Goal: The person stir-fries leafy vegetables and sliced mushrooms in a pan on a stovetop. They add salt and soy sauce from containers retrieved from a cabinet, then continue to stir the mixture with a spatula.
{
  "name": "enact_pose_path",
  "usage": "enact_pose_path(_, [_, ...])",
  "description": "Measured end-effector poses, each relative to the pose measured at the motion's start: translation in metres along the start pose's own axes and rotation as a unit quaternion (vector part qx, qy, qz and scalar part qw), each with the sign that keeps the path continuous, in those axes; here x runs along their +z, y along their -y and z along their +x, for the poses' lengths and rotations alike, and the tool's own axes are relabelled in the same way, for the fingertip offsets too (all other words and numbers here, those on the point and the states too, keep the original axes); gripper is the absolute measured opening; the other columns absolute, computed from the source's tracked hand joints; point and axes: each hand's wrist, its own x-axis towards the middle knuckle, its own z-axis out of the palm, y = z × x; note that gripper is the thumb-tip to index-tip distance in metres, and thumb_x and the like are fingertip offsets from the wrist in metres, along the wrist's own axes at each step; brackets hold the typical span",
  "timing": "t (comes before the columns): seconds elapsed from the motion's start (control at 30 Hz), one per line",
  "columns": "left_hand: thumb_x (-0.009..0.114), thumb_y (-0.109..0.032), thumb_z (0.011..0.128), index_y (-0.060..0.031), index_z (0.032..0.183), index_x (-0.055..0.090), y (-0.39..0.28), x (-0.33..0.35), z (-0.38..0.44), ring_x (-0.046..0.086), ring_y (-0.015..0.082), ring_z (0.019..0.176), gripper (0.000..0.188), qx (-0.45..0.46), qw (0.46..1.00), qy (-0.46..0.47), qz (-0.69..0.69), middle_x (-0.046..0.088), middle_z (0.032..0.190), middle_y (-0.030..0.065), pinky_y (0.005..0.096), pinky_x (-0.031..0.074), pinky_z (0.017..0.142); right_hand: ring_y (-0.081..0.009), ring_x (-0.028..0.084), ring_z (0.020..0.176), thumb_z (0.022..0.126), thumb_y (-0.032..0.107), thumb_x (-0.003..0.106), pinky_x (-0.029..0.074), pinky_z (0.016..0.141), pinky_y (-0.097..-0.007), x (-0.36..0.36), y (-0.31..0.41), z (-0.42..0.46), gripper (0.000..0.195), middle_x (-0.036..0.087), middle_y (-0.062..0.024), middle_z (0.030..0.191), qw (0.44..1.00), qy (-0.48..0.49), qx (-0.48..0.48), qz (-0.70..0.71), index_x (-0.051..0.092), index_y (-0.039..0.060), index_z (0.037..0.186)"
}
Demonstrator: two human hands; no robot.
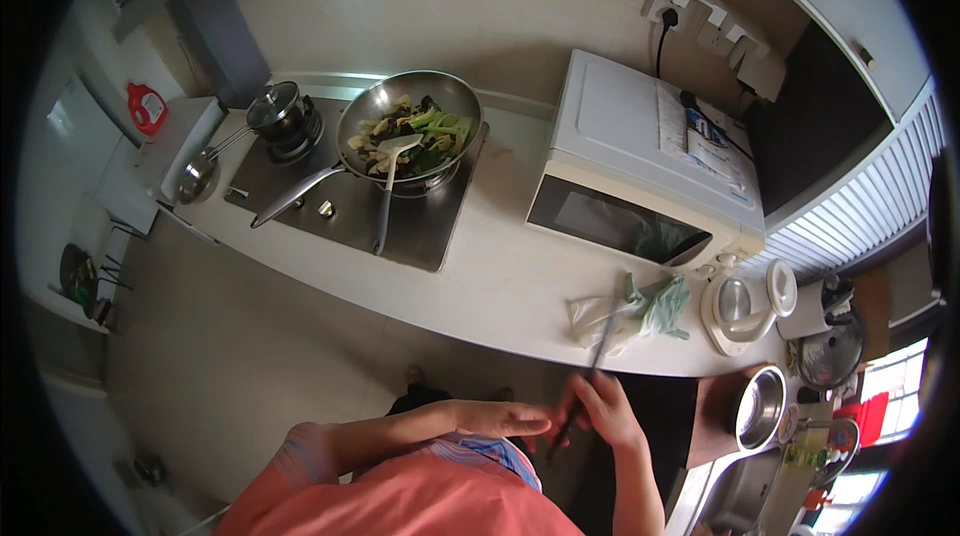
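My right hand [609,410] grips a long, thin dark stick [606,337], apparently a chopstick. Motion blur hides whether there are one or two. Its upper end reaches over the counter edge, and the lower end slants down in front of my body. Close beside it is my left hand [510,418], thumb stretched towards the stick; its fingers are blurred, so contact cannot be told. On the hob, a steel wok [457,97] holds cooked green vegetables and dark pieces [420,131]. A spatula [388,183] rests in it, handle leaning over the rim.
A lidded saucepan [274,107] stands on the left burner of the hob [420,232], near a steel ladle [196,176]. A microwave oven [645,161] occupies the counter's right side. Crumpled plastic bags [652,311] lie before it. Farther right are a steel pot [759,410] and a sink [739,495].
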Motion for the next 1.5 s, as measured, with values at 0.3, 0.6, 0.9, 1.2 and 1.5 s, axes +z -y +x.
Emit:
enact_pose_path(0.3, [0.038, -0.028, 0.097, -0.0045, 0.096, 0.047, -0.026, -0.044, -0.130, 0.062, 0.0217, 0.078, 0.026, 0.046, 0.979, -0.151, -0.129, 0.056, 0.081, 0.0074, 0.0346, 0.050, 0.076, -0.0166, 0.056, 0.061, 0.087, 0.013, 0.048, 0.046, 0.050, -0.0270, 0.116, 0.020, 0.123, 0.024, 0.056, -0.0087, 0.075, 0.940, -0.132, -0.195, -0.247, 0.055, 0.0012, 0.107])
enact_pose_path(0.6, [0.037, -0.031, 0.097, 0.0011, 0.113, 0.046, -0.035, -0.079, -0.159, 0.061, 0.0199, 0.091, 0.037, 0.011, 0.961, -0.276, -0.003, 0.060, 0.100, 0.0130, 0.0292, 0.047, 0.083, -0.0303, 0.054, 0.064, 0.077, 0.007, 0.061, 0.043, 0.051, -0.0388, 0.137, 0.012, 0.211, 0.006, 0.049, -0.0115, 0.075, 0.761, -0.321, -0.403, -0.395, 0.055, 0.0055, 0.078])
enact_pose_path(0.9, [0.040, -0.022, 0.096, -0.0002, 0.118, 0.048, 0.051, -0.102, -0.257, 0.060, 0.0167, 0.093, 0.032, -0.062, 0.905, -0.414, 0.073, 0.059, 0.103, 0.0117, 0.0285, 0.048, 0.082, -0.0147, 0.060, 0.057, 0.088, 0.018, 0.054, 0.047, 0.055, -0.0282, 0.079, 0.043, 0.401, 0.022, 0.060, -0.0090, 0.064, 0.761, -0.601, -0.216, 0.116, 0.061, -0.0023, 0.083])
enact_pose_path(1.2, [0.041, -0.019, 0.096, 0.0007, 0.118, 0.047, 0.019, -0.093, -0.247, 0.058, 0.0208, 0.099, 0.030, -0.132, 0.852, -0.504, -0.054, 0.058, 0.108, 0.0147, 0.0322, 0.047, 0.087, -0.0165, 0.063, 0.062, 0.090, 0.017, 0.050, 0.048, 0.058, -0.0282, 0.042, -0.006, 0.495, 0.018, 0.059, -0.0090, 0.082, 0.736, -0.637, -0.227, 0.038, 0.057, -0.0004, 0.089])
enact_pose_path(1.5, [0.040, -0.018, 0.096, -0.0003, 0.116, 0.049, 0.002, -0.111, -0.229, 0.059, 0.0221, 0.098, 0.028, -0.124, 0.852, -0.508, -0.026, 0.058, 0.107, 0.0147, 0.0321, 0.047, 0.086, -0.0159, 0.064, 0.069, 0.090, 0.020, 0.053, 0.049, 0.062, -0.0279, 0.033, 0.001, 0.486, 0.023, 0.063, -0.0101, 0.078, 0.771, -0.563, -0.224, 0.195, 0.059, -0.0013, 0.089])
